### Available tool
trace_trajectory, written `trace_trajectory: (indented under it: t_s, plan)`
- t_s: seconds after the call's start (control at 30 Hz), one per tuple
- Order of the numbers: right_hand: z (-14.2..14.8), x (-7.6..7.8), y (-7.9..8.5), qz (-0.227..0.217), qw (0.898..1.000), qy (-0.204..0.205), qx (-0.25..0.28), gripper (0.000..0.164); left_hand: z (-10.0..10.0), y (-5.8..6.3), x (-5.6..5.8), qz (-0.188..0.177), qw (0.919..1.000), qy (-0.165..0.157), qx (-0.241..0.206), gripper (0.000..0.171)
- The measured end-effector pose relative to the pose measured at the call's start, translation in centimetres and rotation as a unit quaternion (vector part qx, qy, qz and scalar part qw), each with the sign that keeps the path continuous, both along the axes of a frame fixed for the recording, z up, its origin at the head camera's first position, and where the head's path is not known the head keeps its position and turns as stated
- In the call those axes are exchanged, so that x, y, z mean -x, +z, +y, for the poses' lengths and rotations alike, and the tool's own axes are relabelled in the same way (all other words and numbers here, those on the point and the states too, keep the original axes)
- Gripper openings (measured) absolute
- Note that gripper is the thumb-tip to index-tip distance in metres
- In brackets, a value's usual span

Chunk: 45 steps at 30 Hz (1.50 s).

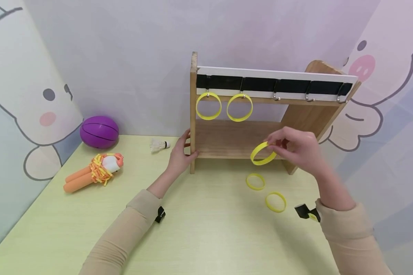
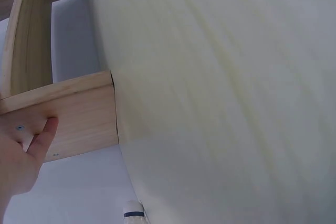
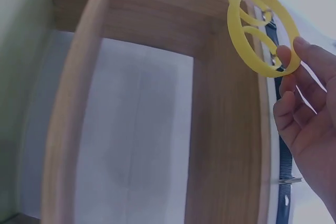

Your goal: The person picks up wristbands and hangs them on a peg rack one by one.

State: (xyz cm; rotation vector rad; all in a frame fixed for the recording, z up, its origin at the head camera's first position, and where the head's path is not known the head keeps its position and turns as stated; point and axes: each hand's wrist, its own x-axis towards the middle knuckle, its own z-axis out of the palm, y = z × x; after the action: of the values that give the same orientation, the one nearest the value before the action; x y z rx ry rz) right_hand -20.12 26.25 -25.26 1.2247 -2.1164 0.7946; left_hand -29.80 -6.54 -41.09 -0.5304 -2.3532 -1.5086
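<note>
My right hand (image 1: 297,151) pinches a yellow ring band (image 1: 257,153) between thumb and fingertips, in front of the wooden rack's lower shelf. In the right wrist view the band (image 3: 239,38) hangs tilted from the fingertips (image 3: 302,45). Two similar yellow rings, a left one (image 1: 197,109) and a right one (image 1: 228,110), hang from the first two hooks. My left hand (image 1: 179,156) rests against the outer side of the wooden rack (image 1: 192,114); the left wrist view shows straight fingers (image 2: 46,135) touching that side panel. Two more rings (image 1: 247,182) (image 1: 267,204) lie on the table.
Three bare hooks (image 1: 276,97) follow along the rack's black strip (image 1: 261,83). On the left of the table (image 1: 206,229) are a purple ball (image 1: 99,132), an orange balloon-like doll (image 1: 80,178) and a white shuttlecock (image 1: 157,145). Walls (image 1: 137,68) stand behind and at both sides.
</note>
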Motion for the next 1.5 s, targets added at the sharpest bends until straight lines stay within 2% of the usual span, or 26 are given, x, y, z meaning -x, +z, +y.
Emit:
trace_trajectory:
  t_s: [0.17,0.23,0.33,0.47,0.6,0.73,0.93,1.1,1.27,1.5]
  plan:
    - [0.3,0.4,1.5,0.019,0.999,0.007,0.039,0.039,0.0,0.2,-0.1,-0.004,1.0,0.001,0.0,0.083]
    - [0.5,0.5,2.0,0.021,0.999,-0.008,0.048,0.033,0.0,0.2,-0.1,-0.003,1.0,0.0,0.0,0.083]
    - [0.6,0.5,3.0,0.028,0.997,-0.045,0.057,0.014,-0.1,0.2,-0.1,-0.003,1.0,0.0,0.002,0.083]
    - [0.5,0.7,4.1,0.048,0.99,-0.115,0.072,0.025,-0.1,0.1,-0.1,-0.001,1.0,-0.001,0.004,0.083]
    - [0.6,1.3,4.8,0.047,0.978,-0.178,0.095,0.018,-0.1,0.2,-0.1,-0.002,1.0,-0.003,0.0,0.083]
    - [0.7,2.1,5.0,0.035,0.968,-0.221,0.112,0.014,-0.1,0.2,-0.2,-0.003,1.0,-0.003,0.0,0.083]
    - [0.4,3.2,5.5,0.025,0.963,-0.237,0.126,0.016,0.0,0.2,-0.2,-0.002,1.0,-0.002,-0.002,0.083]
    - [-0.3,3.5,5.7,0.043,0.959,-0.25,0.125,0.019,0.0,0.2,-0.1,0.001,1.0,-0.002,0.0,0.083]
    - [-0.5,4.1,5.1,0.054,0.956,-0.258,0.126,0.017,0.0,0.0,0.0,0.006,1.0,-0.004,0.001,0.083]
    - [-0.2,4.6,4.3,0.058,0.959,-0.252,0.113,0.014,0.0,-0.1,-0.1,0.004,1.0,-0.001,-0.001,0.084]
